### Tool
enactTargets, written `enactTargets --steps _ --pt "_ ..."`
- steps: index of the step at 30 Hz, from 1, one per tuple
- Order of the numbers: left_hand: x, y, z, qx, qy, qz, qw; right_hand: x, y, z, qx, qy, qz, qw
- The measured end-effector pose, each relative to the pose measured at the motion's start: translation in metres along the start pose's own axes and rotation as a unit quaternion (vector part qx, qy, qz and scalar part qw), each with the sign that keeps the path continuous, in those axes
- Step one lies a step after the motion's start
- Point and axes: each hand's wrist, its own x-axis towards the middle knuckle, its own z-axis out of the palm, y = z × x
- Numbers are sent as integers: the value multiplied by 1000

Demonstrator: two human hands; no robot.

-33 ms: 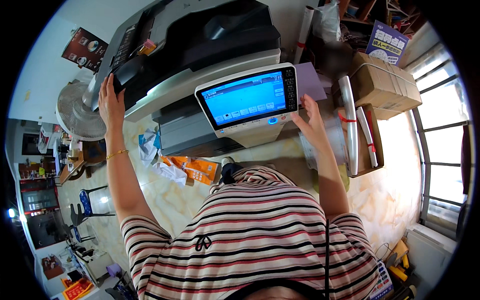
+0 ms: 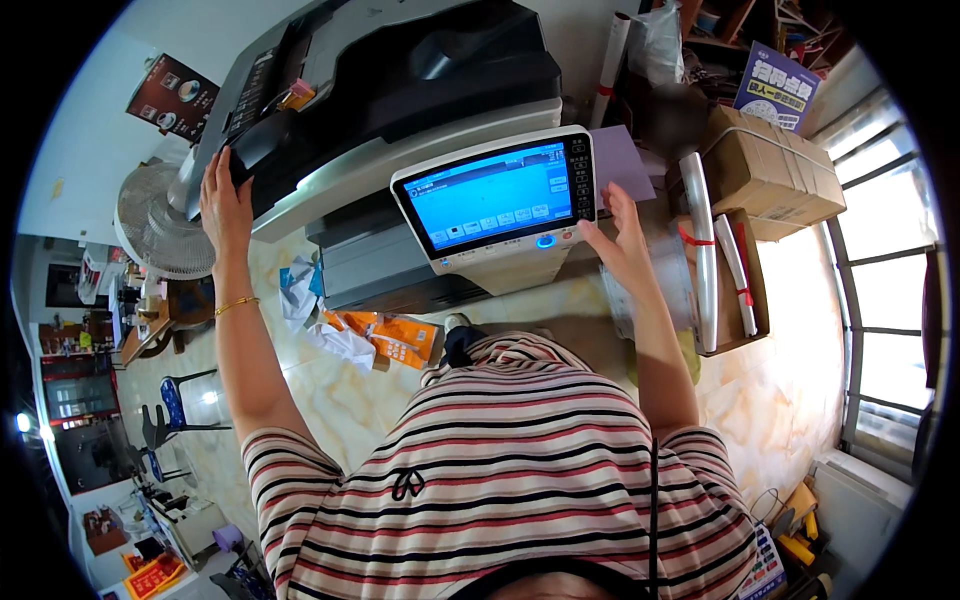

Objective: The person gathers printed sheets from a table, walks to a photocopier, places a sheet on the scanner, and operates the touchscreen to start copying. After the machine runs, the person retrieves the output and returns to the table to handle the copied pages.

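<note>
A large photocopier with a black lid [image 2: 450,90] and a light grey body stands in front of me. My left hand [image 2: 228,205] rests against the left end of the lid with its fingers stretched out. The copier's tilted control panel [image 2: 463,257] has a lit blue touchscreen [image 2: 490,200]. Just off the panel's right edge is my right hand [image 2: 622,240], fingers apart and nothing held. Its thumb is close to the buttons at the panel's lower right corner; I cannot tell whether it touches. A purple sheet [image 2: 622,165] lies behind that hand.
White crumpled paper [image 2: 343,345] and an orange package [image 2: 405,342] lie on the floor below the copier. To the left stand a white fan [image 2: 165,225] and a blue chair [image 2: 172,405]. Cardboard boxes [image 2: 765,175] and wrapped rolls [image 2: 700,250] are on the right, near a barred window.
</note>
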Motion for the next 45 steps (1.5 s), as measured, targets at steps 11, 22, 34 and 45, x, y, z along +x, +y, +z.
enactTargets --steps 11,22,34,45 --pt "-6 11 -3 -11 -68 2 998 48 -42 45 -85 93 -8 992" --pt "67 60 32 -305 16 -59 950 53 -55 58 -83 143 32 986" --pt "60 74 55 -169 101 -95 976 35 -55 68 -133 159 0 978" --pt "70 64 54 -183 29 -71 980 33 -56 76 -173 167 2 971"
